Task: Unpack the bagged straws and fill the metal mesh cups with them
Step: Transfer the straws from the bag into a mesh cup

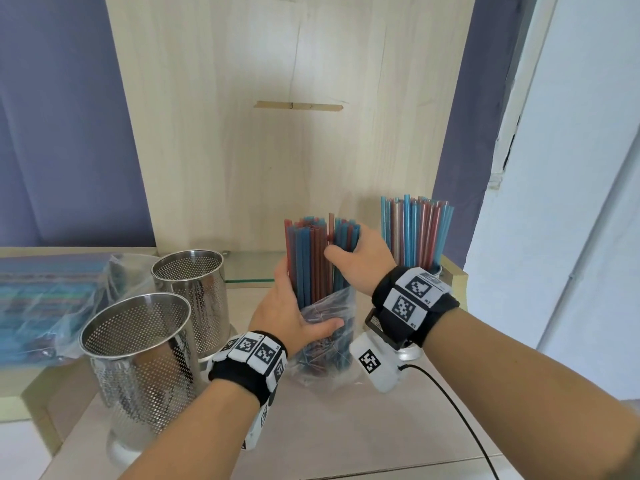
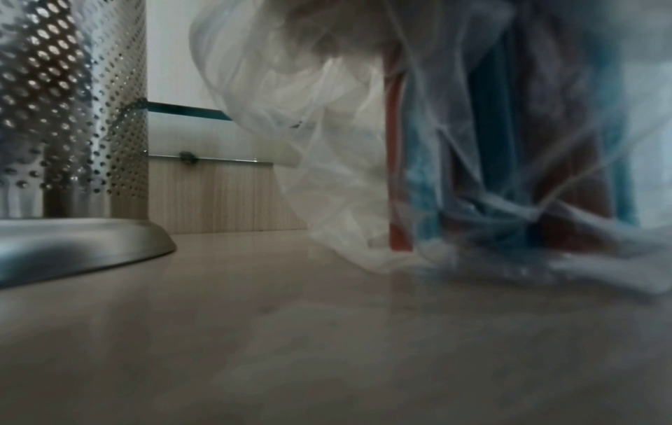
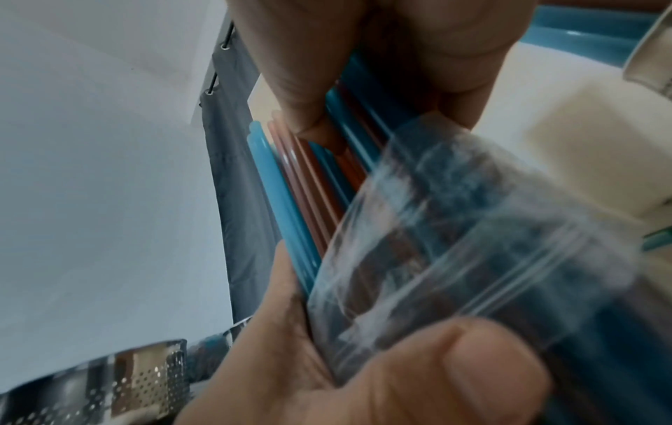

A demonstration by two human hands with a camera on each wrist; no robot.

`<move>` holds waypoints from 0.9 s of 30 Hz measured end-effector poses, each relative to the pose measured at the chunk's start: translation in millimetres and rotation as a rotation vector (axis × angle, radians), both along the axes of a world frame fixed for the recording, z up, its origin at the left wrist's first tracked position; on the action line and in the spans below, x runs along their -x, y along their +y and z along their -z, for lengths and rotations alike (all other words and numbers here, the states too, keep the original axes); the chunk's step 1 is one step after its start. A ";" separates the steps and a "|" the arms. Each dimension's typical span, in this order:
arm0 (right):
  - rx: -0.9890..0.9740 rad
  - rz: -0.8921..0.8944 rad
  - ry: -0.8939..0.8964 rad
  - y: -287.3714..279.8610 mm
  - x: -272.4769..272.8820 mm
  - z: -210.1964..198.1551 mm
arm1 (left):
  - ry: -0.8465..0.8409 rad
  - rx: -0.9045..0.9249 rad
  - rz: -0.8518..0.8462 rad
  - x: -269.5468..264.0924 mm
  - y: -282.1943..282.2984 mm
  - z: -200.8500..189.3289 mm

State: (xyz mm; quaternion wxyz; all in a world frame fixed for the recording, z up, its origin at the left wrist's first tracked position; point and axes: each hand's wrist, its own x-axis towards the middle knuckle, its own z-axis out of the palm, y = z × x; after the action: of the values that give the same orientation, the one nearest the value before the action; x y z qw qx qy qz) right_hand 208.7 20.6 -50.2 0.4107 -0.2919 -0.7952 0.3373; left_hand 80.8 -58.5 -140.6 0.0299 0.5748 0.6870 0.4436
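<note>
A bundle of red and blue straws (image 1: 318, 258) stands upright at the middle of the table, its lower half still inside a clear plastic bag (image 1: 325, 344). My left hand (image 1: 308, 299) grips the bag and the bundle low down, thumb across the front. My right hand (image 1: 346, 247) grips the bare upper part of the straws (image 3: 309, 187), just above the bag's mouth (image 3: 472, 244). Two empty metal mesh cups stand at the left, one near (image 1: 138, 362) and one farther back (image 1: 194, 292). A third cup (image 1: 435, 270) at the back right, mostly hidden by my right wrist, holds straws (image 1: 415, 230).
More bagged straws (image 1: 52, 299) lie flat at the far left. A wooden panel (image 1: 277, 133) rises behind the table (image 1: 346, 427). A black cable (image 1: 460, 414) runs from my right wrist toward the front edge. The bag's bottom (image 2: 509, 230) rests on the tabletop beside a cup's base (image 2: 90, 244).
</note>
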 end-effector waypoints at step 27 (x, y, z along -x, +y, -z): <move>0.162 -0.192 0.042 -1.3 -5.3 -40.3 | 0.086 0.064 -0.064 -0.2 -0.7 -1.2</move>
State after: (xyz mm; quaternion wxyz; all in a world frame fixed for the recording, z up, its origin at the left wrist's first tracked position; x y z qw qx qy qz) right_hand 214.1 19.4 -9.9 0.3682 -0.2397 -0.7807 0.4443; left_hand 81.0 -59.1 -139.4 0.0043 0.5699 0.7194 0.3970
